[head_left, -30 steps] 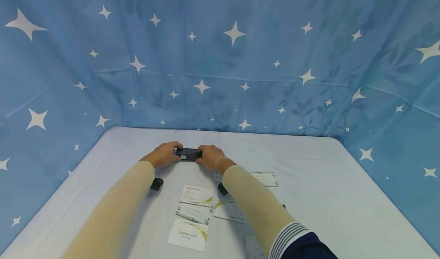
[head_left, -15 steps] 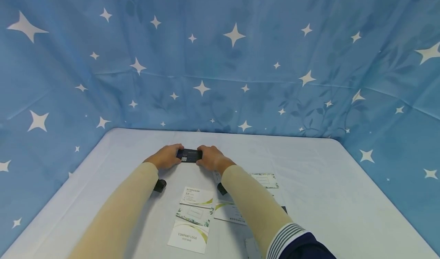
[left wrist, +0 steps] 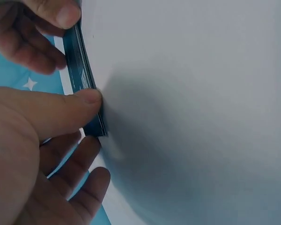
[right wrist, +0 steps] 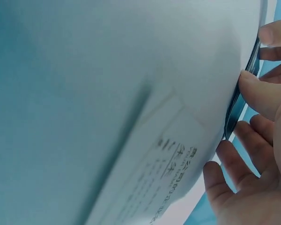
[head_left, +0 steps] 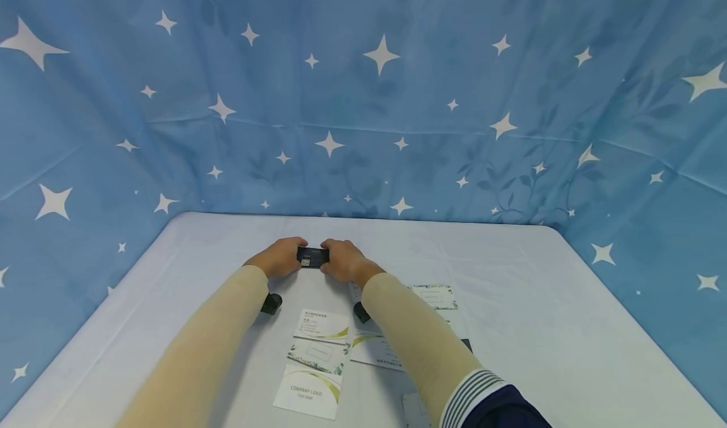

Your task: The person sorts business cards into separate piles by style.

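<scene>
Since it's just a small stack of dark cards (head_left: 313,257), I'd guess it's light and fairly stiff but kinda slippery, with layers that could slide apart, so the short ends seem like the spots to hold. It's over the far part of the white table (head_left: 488,270); can't tell if it's touching. The left hand (head_left: 283,257) pinches one end, the right hand (head_left: 344,262) the other. Some white cards (head_left: 322,326) lie nearer, and a starry blue curtain (head_left: 352,93) hangs behind everything.

The left-hand grip (head_left: 281,257) has been brought nearer to the right-hand grip (head_left: 344,261). Between the two, a shorter stretch of the dark cards (head_left: 314,257) is now left in view.
</scene>
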A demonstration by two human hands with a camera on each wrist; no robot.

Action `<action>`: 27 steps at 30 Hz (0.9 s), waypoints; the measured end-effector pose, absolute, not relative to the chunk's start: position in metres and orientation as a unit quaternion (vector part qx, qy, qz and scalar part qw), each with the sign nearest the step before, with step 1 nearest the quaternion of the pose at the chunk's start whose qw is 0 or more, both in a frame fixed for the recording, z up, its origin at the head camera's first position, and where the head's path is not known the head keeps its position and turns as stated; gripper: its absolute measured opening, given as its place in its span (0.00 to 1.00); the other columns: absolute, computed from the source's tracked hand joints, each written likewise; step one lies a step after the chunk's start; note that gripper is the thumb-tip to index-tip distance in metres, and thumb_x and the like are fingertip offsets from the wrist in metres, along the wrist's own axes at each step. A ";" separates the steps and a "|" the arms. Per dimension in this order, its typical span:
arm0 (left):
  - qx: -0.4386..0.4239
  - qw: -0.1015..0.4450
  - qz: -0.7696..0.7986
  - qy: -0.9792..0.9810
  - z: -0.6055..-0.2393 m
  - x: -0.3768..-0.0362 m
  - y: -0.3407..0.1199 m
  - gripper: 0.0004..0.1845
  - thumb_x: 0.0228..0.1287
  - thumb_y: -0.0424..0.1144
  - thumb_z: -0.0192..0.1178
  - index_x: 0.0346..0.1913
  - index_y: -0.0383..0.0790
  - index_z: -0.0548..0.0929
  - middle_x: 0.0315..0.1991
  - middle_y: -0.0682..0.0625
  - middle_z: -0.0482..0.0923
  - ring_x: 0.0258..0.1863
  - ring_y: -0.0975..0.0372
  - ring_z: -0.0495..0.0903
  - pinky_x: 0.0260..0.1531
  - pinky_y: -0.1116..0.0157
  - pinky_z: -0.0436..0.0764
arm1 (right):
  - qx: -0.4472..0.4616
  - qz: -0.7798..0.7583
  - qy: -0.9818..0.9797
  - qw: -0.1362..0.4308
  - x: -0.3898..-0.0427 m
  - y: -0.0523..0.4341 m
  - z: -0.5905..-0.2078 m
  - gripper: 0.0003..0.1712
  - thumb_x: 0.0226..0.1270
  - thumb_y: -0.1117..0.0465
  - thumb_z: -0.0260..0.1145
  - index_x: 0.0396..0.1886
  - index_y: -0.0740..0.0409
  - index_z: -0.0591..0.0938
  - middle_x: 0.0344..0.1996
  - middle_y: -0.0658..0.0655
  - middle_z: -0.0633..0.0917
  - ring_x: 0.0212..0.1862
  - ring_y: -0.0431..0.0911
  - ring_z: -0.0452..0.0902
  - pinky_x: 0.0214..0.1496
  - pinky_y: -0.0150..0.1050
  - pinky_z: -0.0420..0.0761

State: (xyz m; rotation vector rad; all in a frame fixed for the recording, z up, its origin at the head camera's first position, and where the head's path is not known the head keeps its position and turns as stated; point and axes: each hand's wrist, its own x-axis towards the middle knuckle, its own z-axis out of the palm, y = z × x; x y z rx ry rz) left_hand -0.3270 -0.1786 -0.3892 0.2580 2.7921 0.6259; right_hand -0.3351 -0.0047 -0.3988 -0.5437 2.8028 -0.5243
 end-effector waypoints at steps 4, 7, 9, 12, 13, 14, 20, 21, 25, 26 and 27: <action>0.081 0.135 0.208 0.965 -0.389 -0.328 -0.178 0.30 0.68 0.28 0.60 0.72 0.29 0.66 0.67 0.34 0.69 0.66 0.45 0.69 0.64 0.49 0.66 | -0.194 -0.181 0.957 0.116 -0.335 -0.006 -0.398 0.33 0.72 0.54 0.66 0.73 0.52 0.69 0.65 0.55 0.76 0.65 0.48 0.71 0.67 0.43 0.68; 0.080 0.137 0.203 0.966 -0.388 -0.327 -0.178 0.29 0.69 0.28 0.59 0.71 0.29 0.66 0.67 0.34 0.69 0.67 0.45 0.69 0.65 0.49 0.66 | -0.190 -0.194 0.956 0.115 -0.336 -0.005 -0.399 0.32 0.72 0.55 0.67 0.73 0.53 0.70 0.65 0.55 0.76 0.65 0.48 0.71 0.67 0.43 0.67; 0.081 0.139 0.204 0.966 -0.388 -0.327 -0.178 0.29 0.70 0.28 0.58 0.71 0.29 0.66 0.67 0.34 0.69 0.67 0.45 0.68 0.65 0.49 0.65 | -0.185 -0.204 0.954 0.114 -0.336 -0.004 -0.400 0.32 0.72 0.55 0.67 0.73 0.53 0.71 0.65 0.55 0.76 0.65 0.48 0.71 0.67 0.43 0.67; 0.079 0.141 0.206 0.965 -0.389 -0.328 -0.178 0.28 0.70 0.28 0.58 0.71 0.29 0.67 0.67 0.34 0.69 0.67 0.45 0.68 0.65 0.49 0.65 | -0.178 -0.217 0.953 0.113 -0.336 -0.005 -0.402 0.32 0.71 0.55 0.68 0.72 0.53 0.71 0.65 0.55 0.76 0.65 0.48 0.71 0.68 0.44 0.67; 0.079 0.140 0.207 0.965 -0.390 -0.328 -0.179 0.28 0.70 0.28 0.58 0.71 0.28 0.67 0.67 0.34 0.70 0.67 0.45 0.68 0.65 0.49 0.65 | -0.176 -0.220 0.953 0.112 -0.337 -0.005 -0.402 0.32 0.71 0.55 0.68 0.72 0.54 0.71 0.65 0.55 0.76 0.65 0.48 0.71 0.68 0.44 0.67; 0.080 0.140 0.207 0.965 -0.391 -0.329 -0.179 0.28 0.70 0.28 0.58 0.71 0.28 0.67 0.67 0.34 0.70 0.67 0.45 0.68 0.65 0.49 0.65 | -0.176 -0.221 0.953 0.112 -0.337 -0.005 -0.402 0.32 0.71 0.55 0.68 0.72 0.54 0.71 0.65 0.55 0.76 0.64 0.48 0.71 0.68 0.44 0.67; 0.083 0.138 0.201 0.966 -0.393 -0.330 -0.183 0.28 0.69 0.29 0.59 0.71 0.30 0.67 0.67 0.34 0.69 0.68 0.44 0.67 0.66 0.48 0.64 | -0.173 -0.221 0.953 0.112 -0.337 -0.006 -0.401 0.35 0.70 0.54 0.69 0.74 0.53 0.69 0.67 0.55 0.75 0.65 0.48 0.71 0.68 0.44 0.66; 0.085 0.136 0.199 0.967 -0.391 -0.329 -0.184 0.29 0.69 0.29 0.60 0.71 0.30 0.67 0.68 0.34 0.69 0.68 0.43 0.66 0.66 0.47 0.63 | -0.173 -0.221 0.953 0.113 -0.336 -0.005 -0.400 0.35 0.70 0.54 0.69 0.74 0.53 0.69 0.67 0.55 0.75 0.65 0.48 0.71 0.68 0.44 0.67; 0.086 0.123 0.196 0.969 -0.384 -0.324 -0.184 0.32 0.68 0.32 0.62 0.73 0.32 0.66 0.70 0.35 0.66 0.69 0.41 0.63 0.66 0.45 0.62 | -0.177 -0.233 0.949 0.118 -0.334 0.006 -0.394 0.37 0.70 0.51 0.68 0.75 0.51 0.67 0.69 0.55 0.73 0.67 0.49 0.69 0.68 0.46 0.67; 0.085 0.117 0.197 0.970 -0.382 -0.323 -0.183 0.33 0.68 0.34 0.63 0.73 0.33 0.66 0.71 0.35 0.65 0.70 0.41 0.62 0.66 0.45 0.62 | -0.181 -0.236 0.947 0.118 -0.333 0.011 -0.390 0.37 0.70 0.51 0.68 0.76 0.50 0.67 0.69 0.55 0.73 0.68 0.49 0.69 0.68 0.47 0.67; 0.088 0.110 0.199 0.970 -0.379 -0.321 -0.183 0.33 0.68 0.35 0.63 0.74 0.33 0.66 0.71 0.36 0.65 0.70 0.41 0.61 0.66 0.44 0.62 | -0.188 -0.240 0.945 0.118 -0.332 0.016 -0.386 0.37 0.70 0.51 0.68 0.76 0.51 0.67 0.70 0.55 0.72 0.68 0.49 0.69 0.68 0.48 0.67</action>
